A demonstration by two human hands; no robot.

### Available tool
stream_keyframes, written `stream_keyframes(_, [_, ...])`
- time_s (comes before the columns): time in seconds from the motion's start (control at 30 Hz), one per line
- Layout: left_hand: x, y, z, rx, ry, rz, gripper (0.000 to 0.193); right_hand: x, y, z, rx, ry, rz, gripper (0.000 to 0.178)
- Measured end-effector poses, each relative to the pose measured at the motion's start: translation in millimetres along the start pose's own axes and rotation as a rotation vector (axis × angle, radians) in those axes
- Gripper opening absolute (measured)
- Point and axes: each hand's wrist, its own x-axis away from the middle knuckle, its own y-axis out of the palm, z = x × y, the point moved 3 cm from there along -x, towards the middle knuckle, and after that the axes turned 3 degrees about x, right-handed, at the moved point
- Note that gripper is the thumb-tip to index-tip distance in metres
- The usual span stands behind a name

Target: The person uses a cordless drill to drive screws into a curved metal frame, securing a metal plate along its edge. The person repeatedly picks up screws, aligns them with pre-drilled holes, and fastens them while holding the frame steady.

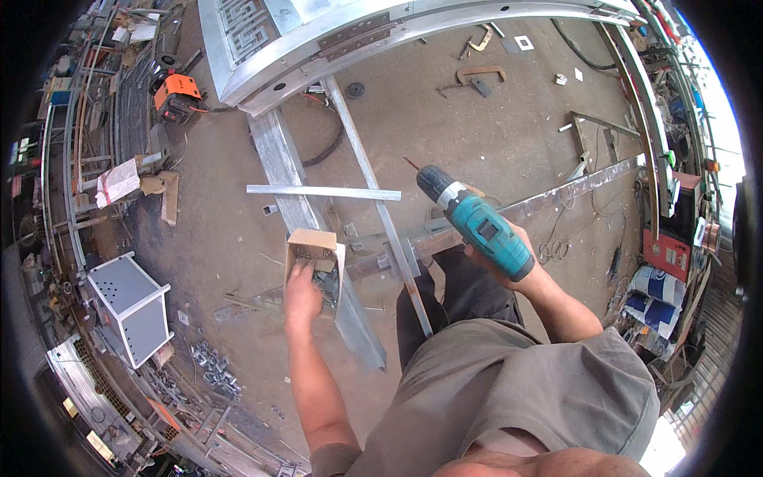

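Note:
My right hand [502, 258] grips a teal and black cordless drill [485, 230], its thin bit pointing away to the upper left. My left hand [302, 296] reaches into a small open cardboard box [312, 238] of small metal pieces [327, 280]. Its fingers are drawn together among the pieces; the fingertips are hidden, and whatever they hold cannot be made out. The box rests over a wide metal bar [355, 318]. Just beyond the box, a short metal strip [322, 192] lies across this bar and a long narrow bar [362, 155].
A large metal frame [318, 48] spans the far side. On the floor sit a grey metal box [131, 306], an orange and black machine [176, 97], loose brackets [214, 372] and a clamp [481, 74]. A long rail [572, 187] extends right; metal stock lines both sides.

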Motion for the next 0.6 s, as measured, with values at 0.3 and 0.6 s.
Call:
stream_keyframes(0.3, [-8,7,7,-0.333,-0.187,0.086,0.019,28,9,-5,-0.069,0.086,-0.03,0.043])
stream_keyframes(0.6, [5,-4,4,-0.197,-0.101,0.397,0.017,26,10,-1,-0.083,0.057,-0.064,0.047])
